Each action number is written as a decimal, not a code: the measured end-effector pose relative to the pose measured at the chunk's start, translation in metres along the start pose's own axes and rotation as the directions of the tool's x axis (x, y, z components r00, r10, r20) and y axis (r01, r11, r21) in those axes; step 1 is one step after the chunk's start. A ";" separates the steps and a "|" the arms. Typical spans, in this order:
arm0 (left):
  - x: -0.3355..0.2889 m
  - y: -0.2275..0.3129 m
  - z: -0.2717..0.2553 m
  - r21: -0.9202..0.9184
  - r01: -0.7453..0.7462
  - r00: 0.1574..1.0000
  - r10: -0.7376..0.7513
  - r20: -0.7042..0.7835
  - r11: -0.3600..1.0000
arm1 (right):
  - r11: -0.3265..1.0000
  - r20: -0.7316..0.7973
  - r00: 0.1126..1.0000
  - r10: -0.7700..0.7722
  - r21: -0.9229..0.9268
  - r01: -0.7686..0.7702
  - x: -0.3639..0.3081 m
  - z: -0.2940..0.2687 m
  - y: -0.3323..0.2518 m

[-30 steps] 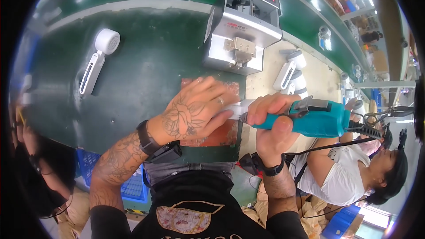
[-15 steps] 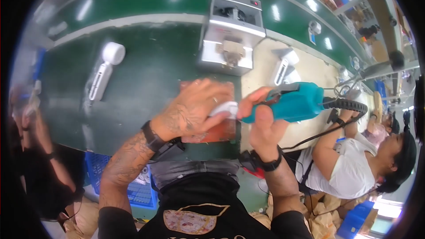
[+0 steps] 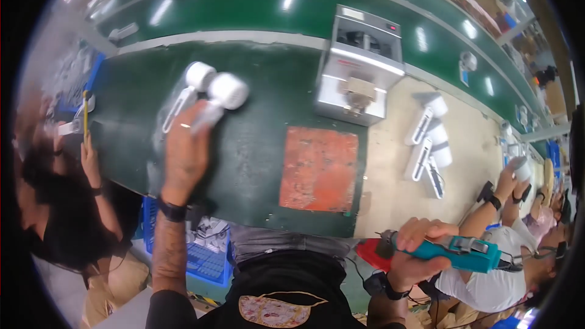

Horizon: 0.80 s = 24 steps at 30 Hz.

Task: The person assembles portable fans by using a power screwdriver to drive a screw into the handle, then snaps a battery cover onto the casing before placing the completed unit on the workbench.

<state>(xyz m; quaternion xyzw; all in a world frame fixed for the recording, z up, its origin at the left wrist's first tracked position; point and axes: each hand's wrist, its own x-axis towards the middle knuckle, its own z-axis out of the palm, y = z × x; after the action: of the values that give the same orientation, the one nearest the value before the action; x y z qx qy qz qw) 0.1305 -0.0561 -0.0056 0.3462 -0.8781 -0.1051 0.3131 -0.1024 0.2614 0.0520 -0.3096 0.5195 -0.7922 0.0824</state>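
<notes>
My left hand (image 3: 186,155) reaches over the left part of the green bench, blurred, its fingers closed round the handle of a white round-headed handheld device (image 3: 228,91). Close beside it lies a second white device (image 3: 200,77) of the same kind, its slim handle toward me. At the lower right, my right hand (image 3: 420,250) wraps round a teal electric screwdriver (image 3: 475,254), which lies level with its bit pointing left. A worn red mat (image 3: 320,170) lies on the bench between my hands, with nothing on it.
A silver screw-feeder-like machine (image 3: 353,70) stands behind the mat. Several white devices (image 3: 426,137) lie on the beige surface to the right. Below the bench edge is a blue crate (image 3: 210,262). Co-workers (image 3: 67,207) sit left and right (image 3: 493,250).
My left hand has moved from the red mat to the left with a white device. My right hand has drawn the screwdriver away from the mat, down and right. The view has shifted too.
</notes>
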 end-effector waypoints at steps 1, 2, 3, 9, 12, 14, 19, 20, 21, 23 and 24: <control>0.003 -0.020 -0.002 0.124 0.002 1.000 0.000 -0.015 0.992 | 1.000 0.036 0.999 -0.010 -0.009 0.010 0.002 0.000 0.002; 0.004 -0.035 -0.007 0.207 -0.022 0.999 0.032 -0.044 0.978 | 1.000 0.072 0.997 0.018 -0.008 -0.017 0.004 -0.004 0.001; 0.008 -0.040 -0.009 0.285 -0.042 0.995 0.065 -0.072 0.958 | 1.000 0.060 0.998 0.005 -0.027 -0.004 0.005 -0.003 0.001; 0.060 0.129 0.016 -0.255 -0.305 0.937 0.337 0.094 0.918 | 0.996 0.067 0.994 0.085 -0.030 -0.083 0.007 -0.003 -0.001; 0.063 0.202 0.085 -0.607 -0.309 0.881 0.460 0.106 0.732 | 0.995 0.089 0.991 0.096 -0.031 -0.093 0.005 -0.004 -0.003; 0.078 0.239 0.132 -0.682 -0.116 0.851 0.425 0.307 0.723 | 0.991 0.085 0.988 0.125 -0.052 -0.121 0.003 -0.004 -0.007; 0.088 0.284 0.226 -0.573 -0.216 0.928 0.348 0.130 0.791 | 0.968 0.085 0.981 0.174 0.170 -0.186 -0.013 -0.019 -0.011; 0.089 0.289 0.236 -0.574 -0.221 0.927 0.352 0.127 0.789 | 0.985 0.110 0.982 0.155 0.058 -0.162 -0.012 -0.020 -0.013; 0.091 0.291 0.245 -0.598 -0.154 0.937 0.309 0.164 0.786 | 0.990 0.138 0.981 0.139 -0.053 -0.133 -0.011 -0.021 -0.015; 0.093 0.300 0.247 -0.629 -0.090 0.935 0.283 0.213 0.772 | 0.989 0.106 0.984 0.141 -0.051 -0.136 -0.013 -0.025 -0.018; 0.095 0.301 0.247 -0.592 -0.061 0.922 0.273 0.275 0.803 | 0.989 0.097 0.985 0.145 -0.037 -0.142 -0.013 -0.026 -0.018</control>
<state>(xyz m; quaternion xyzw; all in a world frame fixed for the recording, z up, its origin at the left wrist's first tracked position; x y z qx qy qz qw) -0.2403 0.0942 -0.0322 0.1320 -0.8738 -0.3951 0.2507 -0.1039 0.2952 0.0557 -0.3115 0.5477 -0.7598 0.1605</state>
